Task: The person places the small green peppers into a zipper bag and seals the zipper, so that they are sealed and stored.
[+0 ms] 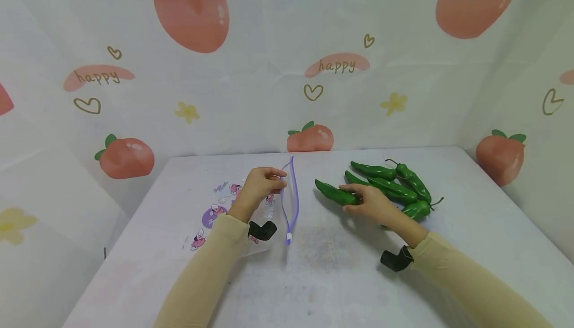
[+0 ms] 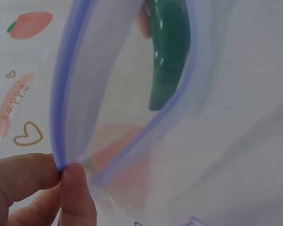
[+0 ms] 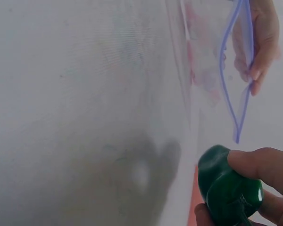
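Note:
My left hand (image 1: 263, 184) pinches the purple-edged rim of a clear zip bag (image 1: 293, 203) between thumb and fingers. The bag's mouth gapes toward the right, and a white slider sits at its near end. In the right hand (image 1: 369, 206) I hold a glossy green pepper (image 1: 335, 193), its pointed tip aimed left at the opening. Through the bag's mouth in the left wrist view the pepper (image 2: 169, 56) shows a short way off. Seen from the right wrist, thumb and fingers grip the stem end of the pepper (image 3: 228, 186), outside the bag.
Several more green peppers (image 1: 394, 191) lie in a loose pile on the white table (image 1: 323, 288), right of and behind my right hand. Pink cartoon prints mark the bag's body on the left. A fruit-patterned cloth (image 1: 251, 93) hangs behind the table and along its sides.

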Tool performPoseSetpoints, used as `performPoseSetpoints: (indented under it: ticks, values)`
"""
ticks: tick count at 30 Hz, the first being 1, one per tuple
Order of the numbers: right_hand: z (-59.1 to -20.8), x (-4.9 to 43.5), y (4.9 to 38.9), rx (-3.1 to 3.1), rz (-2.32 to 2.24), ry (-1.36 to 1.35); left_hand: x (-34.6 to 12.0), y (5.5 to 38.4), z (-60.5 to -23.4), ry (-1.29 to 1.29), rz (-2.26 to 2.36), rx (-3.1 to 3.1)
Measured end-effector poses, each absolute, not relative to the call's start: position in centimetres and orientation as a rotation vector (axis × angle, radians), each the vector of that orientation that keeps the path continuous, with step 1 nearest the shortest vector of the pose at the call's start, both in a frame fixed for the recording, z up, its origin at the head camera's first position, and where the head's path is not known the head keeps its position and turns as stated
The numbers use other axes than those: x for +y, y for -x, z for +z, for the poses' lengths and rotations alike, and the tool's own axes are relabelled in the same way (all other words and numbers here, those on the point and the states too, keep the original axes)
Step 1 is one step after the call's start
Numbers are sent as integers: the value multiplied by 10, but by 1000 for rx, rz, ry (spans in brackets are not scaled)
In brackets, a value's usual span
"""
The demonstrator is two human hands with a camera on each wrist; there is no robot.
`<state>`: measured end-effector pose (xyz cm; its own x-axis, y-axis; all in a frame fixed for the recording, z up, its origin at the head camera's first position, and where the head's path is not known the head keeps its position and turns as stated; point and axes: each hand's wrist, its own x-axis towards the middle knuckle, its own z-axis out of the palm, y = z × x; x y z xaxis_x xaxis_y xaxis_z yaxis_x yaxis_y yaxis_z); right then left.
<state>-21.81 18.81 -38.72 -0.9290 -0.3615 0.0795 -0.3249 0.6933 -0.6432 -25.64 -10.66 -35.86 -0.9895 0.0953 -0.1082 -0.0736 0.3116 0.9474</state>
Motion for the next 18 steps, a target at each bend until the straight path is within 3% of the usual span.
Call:
performPoseSetpoints:
  ticks: [18]
  values:
    - [-370, 188, 220, 2820, -1173, 539, -107, 253, -356, -49, 1764, 2428]
